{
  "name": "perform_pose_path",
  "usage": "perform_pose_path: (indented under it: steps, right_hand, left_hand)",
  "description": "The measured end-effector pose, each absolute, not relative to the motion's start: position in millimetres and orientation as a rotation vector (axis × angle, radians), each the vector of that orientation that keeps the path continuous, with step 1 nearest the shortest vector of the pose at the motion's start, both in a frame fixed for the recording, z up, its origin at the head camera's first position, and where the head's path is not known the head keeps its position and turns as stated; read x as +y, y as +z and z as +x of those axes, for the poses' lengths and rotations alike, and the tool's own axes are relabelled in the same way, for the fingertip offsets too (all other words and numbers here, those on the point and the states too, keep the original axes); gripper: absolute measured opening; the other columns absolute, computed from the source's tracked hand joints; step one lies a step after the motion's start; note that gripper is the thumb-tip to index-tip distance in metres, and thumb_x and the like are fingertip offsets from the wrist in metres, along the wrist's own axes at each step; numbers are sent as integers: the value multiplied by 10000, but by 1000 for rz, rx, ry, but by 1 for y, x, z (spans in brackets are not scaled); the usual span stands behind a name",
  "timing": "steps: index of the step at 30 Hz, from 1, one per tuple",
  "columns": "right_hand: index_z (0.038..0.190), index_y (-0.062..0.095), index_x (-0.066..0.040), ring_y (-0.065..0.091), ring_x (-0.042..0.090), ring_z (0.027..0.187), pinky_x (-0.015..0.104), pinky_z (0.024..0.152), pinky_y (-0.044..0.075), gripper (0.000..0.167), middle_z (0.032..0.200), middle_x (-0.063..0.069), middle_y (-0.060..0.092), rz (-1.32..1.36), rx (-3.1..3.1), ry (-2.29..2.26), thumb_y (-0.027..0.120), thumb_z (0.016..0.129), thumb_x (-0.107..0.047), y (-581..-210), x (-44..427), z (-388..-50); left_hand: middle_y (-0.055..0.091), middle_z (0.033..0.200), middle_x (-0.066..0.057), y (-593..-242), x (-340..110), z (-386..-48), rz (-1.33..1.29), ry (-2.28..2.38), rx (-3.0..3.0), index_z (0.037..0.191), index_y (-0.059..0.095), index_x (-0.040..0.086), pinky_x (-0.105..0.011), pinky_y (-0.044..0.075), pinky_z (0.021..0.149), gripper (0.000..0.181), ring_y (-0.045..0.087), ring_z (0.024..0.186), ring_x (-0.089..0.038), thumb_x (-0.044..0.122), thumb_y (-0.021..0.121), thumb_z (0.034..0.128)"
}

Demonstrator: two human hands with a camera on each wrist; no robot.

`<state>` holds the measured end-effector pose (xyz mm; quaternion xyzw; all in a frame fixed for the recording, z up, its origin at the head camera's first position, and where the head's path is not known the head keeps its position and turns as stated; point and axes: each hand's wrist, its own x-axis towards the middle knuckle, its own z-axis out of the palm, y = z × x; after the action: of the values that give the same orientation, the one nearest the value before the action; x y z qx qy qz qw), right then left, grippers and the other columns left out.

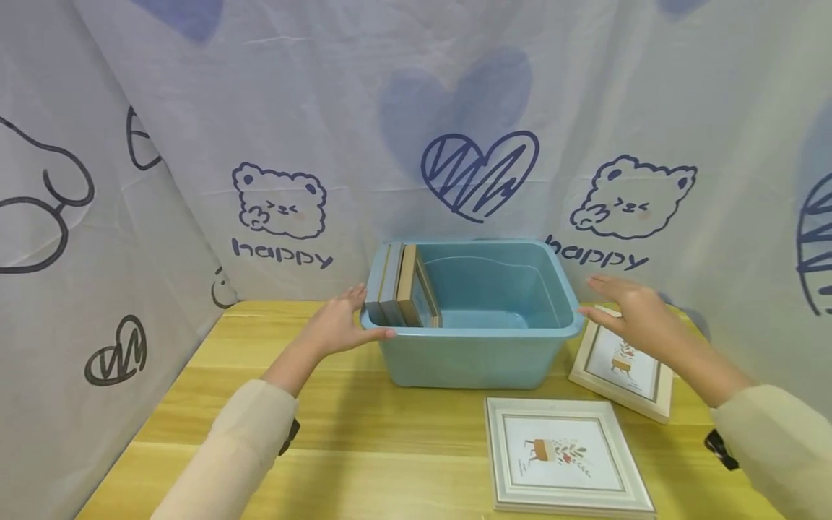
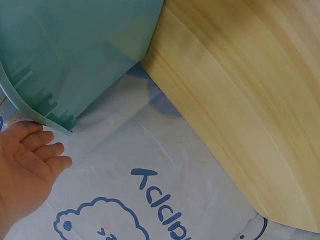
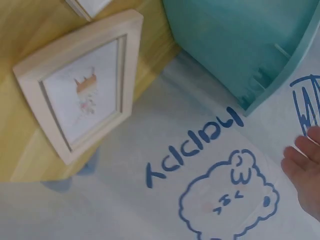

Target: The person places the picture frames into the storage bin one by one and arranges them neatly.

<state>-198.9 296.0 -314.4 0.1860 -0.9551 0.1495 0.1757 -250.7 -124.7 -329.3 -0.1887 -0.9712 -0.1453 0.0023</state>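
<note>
A light blue plastic tub point(image 1: 468, 357) stands at the table's back, with several frames point(image 1: 406, 289) upright along its left side. My left hand point(image 1: 334, 323) is at the tub's left rim, thumb extended along the front corner; in the left wrist view the fingers of the left hand point(image 2: 32, 165) lie close to the rim point(image 2: 37, 117). My right hand point(image 1: 640, 318) is beside the right rim, fingers extended and holding nothing. The right wrist view shows the right hand point(image 3: 306, 172) a little apart from the tub point(image 3: 240, 45).
One white picture frame point(image 1: 565, 495) lies flat at the table's front right. Another cream frame point(image 1: 663, 393) lies right of the tub, under my right forearm; it also shows in the right wrist view point(image 3: 132, 65). A printed curtain point(image 1: 364, 144) hangs behind the wooden table point(image 1: 364, 448).
</note>
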Motion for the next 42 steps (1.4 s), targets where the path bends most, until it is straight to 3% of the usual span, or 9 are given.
perform_pose_path:
  steps: [12, 17, 20, 26, 28, 30, 34, 37, 42]
  right_hand:
    - [1099, 611, 108, 556, 504, 1011, 603, 827, 453, 348, 1087, 325, 611, 312, -2420, 650, 668, 828, -102, -365, 314, -181]
    - [1098, 614, 102, 595, 471, 961, 560, 783, 470, 345, 1084, 322, 613, 219, -2457, 714, 667, 831, -110, -387, 318, -172]
    - [1099, 622, 88, 621, 426, 887, 478, 688, 521, 350, 1076, 311, 623, 173, -2495, 725, 672, 829, -129, -399, 321, -167]
    - [1072, 645, 80, 624, 452, 881, 477, 681, 534, 325, 1072, 311, 624, 86, -2520, 807, 660, 834, -141, -425, 324, -159]
    - [1070, 657, 64, 659, 380, 851, 350, 661, 563, 313, 1059, 306, 631, 57, -2521, 834, 663, 833, -140, -433, 324, -157]
    - [1075, 656, 64, 685, 192, 769, 205, 609, 545, 317, 1047, 312, 632, 23, -2530, 879, 662, 837, -145, -439, 324, -153]
    - [1089, 630, 102, 509, -155, 658, 28, 541, 428, 350, 1042, 324, 626, -73, -2539, 1004, 641, 860, -162, -449, 323, -146]
    - [1071, 629, 114, 420, -234, 653, 10, 545, 413, 337, 1026, 316, 634, -147, -2532, 1040, 634, 861, -150, -457, 320, -140]
    - [1070, 633, 102, 366, -247, 655, -9, 576, 360, 349, 962, 280, 670, -333, -2525, 1062, 645, 843, -164, -470, 315, -133]
  left_hand:
    - [233, 1506, -206, -332, -126, -255, -594, -478, -3050, 1414, 313, -32, -528, 322, 1079, 964, 260, 1365, -413, 610, 625, 766]
    - [230, 1505, -214, -333, -125, -256, -588, -506, -3054, 1410, 318, -37, -531, 317, 1081, 962, 253, 1366, -416, 603, 632, 764]
    - [227, 1509, -208, -333, -125, -256, -578, -522, -3062, 1415, 312, -28, -527, 311, 1086, 970, 245, 1371, -411, 609, 634, 758]
    - [229, 1508, -212, -333, -126, -257, -560, -564, -3074, 1419, 308, -19, -525, 318, 1082, 988, 255, 1361, -421, 627, 634, 746]
    - [233, 1505, -217, -333, -126, -257, -555, -571, -3072, 1417, 311, -23, -527, 322, 1080, 992, 264, 1355, -427, 630, 635, 744]
    - [238, 1502, -220, -333, -127, -257, -550, -579, -3070, 1415, 314, -25, -527, 324, 1078, 995, 271, 1351, -429, 631, 637, 741]
    - [252, 1495, -224, -333, -128, -257, -549, -591, -3061, 1408, 326, -31, -526, 327, 1076, 990, 279, 1344, -434, 628, 642, 739]
    - [257, 1494, -221, -333, -128, -256, -544, -600, -3057, 1407, 331, -27, -523, 328, 1077, 980, 281, 1344, -433, 616, 650, 739]
    - [254, 1497, -216, -334, -128, -256, -528, -621, -3056, 1413, 327, -15, -524, 322, 1081, 978, 270, 1352, -426, 612, 655, 738]
